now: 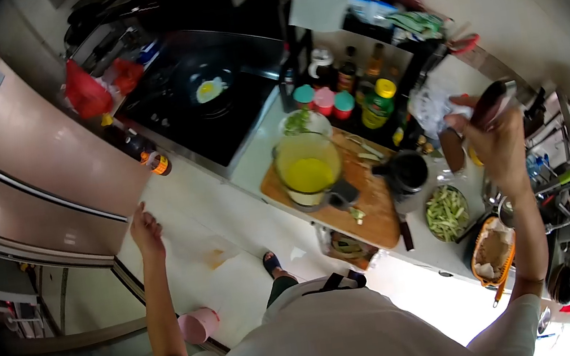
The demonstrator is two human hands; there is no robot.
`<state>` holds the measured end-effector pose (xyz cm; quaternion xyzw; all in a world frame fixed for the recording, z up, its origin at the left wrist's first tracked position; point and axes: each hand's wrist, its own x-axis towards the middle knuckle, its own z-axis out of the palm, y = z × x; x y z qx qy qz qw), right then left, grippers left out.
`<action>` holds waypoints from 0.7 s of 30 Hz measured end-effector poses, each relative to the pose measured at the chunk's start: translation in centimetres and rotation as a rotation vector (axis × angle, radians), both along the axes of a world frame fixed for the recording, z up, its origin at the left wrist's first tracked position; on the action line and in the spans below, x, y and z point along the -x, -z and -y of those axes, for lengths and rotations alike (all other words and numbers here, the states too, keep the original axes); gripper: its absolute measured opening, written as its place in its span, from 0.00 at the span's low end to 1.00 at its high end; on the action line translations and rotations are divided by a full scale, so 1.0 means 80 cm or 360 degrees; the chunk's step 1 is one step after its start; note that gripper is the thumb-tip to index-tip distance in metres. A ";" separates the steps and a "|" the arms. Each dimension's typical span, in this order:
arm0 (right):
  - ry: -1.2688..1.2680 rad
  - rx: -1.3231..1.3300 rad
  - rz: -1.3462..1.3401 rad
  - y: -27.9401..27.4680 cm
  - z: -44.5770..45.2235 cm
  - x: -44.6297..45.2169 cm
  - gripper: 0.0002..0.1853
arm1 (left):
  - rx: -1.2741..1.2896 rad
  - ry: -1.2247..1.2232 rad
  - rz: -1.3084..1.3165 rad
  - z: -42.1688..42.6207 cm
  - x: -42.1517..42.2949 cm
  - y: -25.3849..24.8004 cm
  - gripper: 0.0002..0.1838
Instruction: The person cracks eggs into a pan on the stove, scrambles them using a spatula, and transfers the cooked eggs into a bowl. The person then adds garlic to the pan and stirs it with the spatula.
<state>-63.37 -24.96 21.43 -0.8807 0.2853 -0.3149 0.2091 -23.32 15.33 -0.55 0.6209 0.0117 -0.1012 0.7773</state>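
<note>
My right hand (498, 137) is raised at the right, above the counter, its fingers around a dark reddish-brown handle (489, 104) with a shiny end. What the handle belongs to is blurred. Below that hand lies a clear plastic bag (428, 110). My left hand (147, 230) hangs over the floor by the fridge, fingers curled and nothing seen in them. In a dark wok (200, 69) on the stove lies an egg (211, 89) with white and yolk showing. A clear jug (307, 171) holding yellow liquid stands on the wooden cutting board (369, 206).
A bowl of chopped green vegetables (447, 213) and an orange-rimmed basket (493, 251) sit on the counter's right. Seasoning jars (323, 100) and a yellow-capped bottle (378, 104) line the back. A fridge (41, 154) stands left; a pink bin (199, 325) is on the floor.
</note>
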 end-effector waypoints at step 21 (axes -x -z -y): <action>-0.1214 0.0153 0.0135 0.323 -0.016 -0.706 0.18 | 0.0325 0.0771 -0.0093 0.037 -0.350 -0.174 0.17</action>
